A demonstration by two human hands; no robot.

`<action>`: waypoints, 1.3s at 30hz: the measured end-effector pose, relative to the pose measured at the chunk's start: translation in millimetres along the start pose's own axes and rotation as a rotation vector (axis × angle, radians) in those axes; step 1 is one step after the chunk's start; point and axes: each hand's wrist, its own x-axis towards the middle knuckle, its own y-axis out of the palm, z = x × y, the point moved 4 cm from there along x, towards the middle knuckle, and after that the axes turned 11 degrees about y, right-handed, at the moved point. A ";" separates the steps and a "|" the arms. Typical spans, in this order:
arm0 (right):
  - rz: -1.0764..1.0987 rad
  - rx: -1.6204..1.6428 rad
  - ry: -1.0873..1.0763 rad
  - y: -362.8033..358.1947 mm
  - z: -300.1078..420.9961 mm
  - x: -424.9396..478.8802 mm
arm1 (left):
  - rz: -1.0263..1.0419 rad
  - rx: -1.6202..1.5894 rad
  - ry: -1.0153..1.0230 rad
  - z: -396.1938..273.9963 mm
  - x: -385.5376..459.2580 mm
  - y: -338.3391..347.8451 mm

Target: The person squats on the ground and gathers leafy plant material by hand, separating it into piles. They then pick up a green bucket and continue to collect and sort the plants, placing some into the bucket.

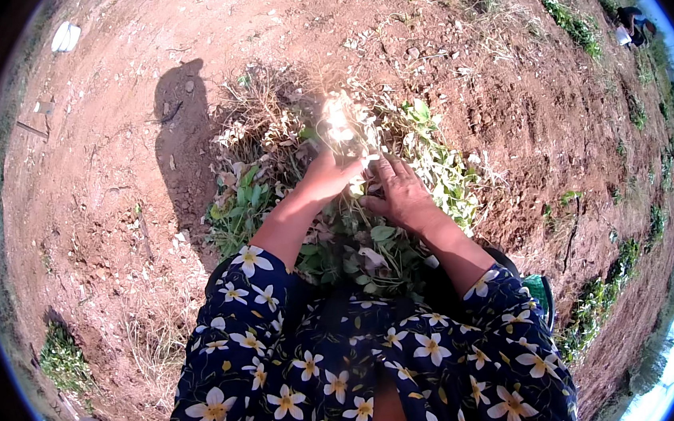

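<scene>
A heap of uprooted leafy plants [375,237], part green and part dried, lies in front of me and up against my body. My left hand [333,171] is closed around a bunch of pale plant stems [344,125] at the heap's middle; strong glare washes out its upper part. Close beside it, my right hand [404,192] rests on the plants with its fingertips near the bunch. Its thumb stands apart from the fingers, and what lies under the fingertips is hidden. Green leaves [452,182] spread to the right of this hand.
Reddish bare soil [99,171] surrounds the heap. A white container [66,37] sits far left. More green plants [573,24] stand at right, and a leafy clump [64,357] lies lower left. Another person [636,25] bends down at the far right. A green object [536,292] is beside my right side.
</scene>
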 end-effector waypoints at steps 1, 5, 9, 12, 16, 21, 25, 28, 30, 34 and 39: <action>0.002 -0.030 0.057 10.8 -7.2 4.1 | 0.115 0.114 -0.059 -17.1 -2.8 -5.5; 0.121 -0.074 0.275 77.6 -58.5 35.4 | 0.126 0.404 -0.048 -46.8 -26.7 -14.5; 0.071 -0.014 0.257 102.3 -58.9 54.9 | 0.132 0.867 0.523 -40.2 -47.9 19.0; 0.144 -0.009 0.327 95.2 -44.6 62.9 | 0.276 0.948 0.544 -25.6 -65.6 46.7; 0.340 0.230 0.075 38.7 -76.2 99.8 | 0.320 1.020 0.432 33.1 -59.5 53.9; -0.400 0.640 0.303 -18.6 -199.2 141.9 | 0.344 1.004 0.435 56.6 -49.7 60.3; -0.435 0.244 0.550 55.7 -263.3 155.3 | 0.440 1.018 0.354 60.5 -48.1 57.9; 0.084 0.279 0.559 159.0 -291.2 142.1 | 0.425 0.983 0.363 63.4 -46.8 58.3; 0.340 0.069 0.505 210.2 -256.9 126.5 | 0.421 0.986 0.342 69.4 -52.9 55.3; 0.330 0.054 0.567 229.9 -241.8 116.5 | 0.382 0.902 0.366 84.0 -41.8 60.2; 0.184 0.188 0.638 202.3 -256.5 114.8 | 0.467 0.890 0.211 73.6 -26.1 68.2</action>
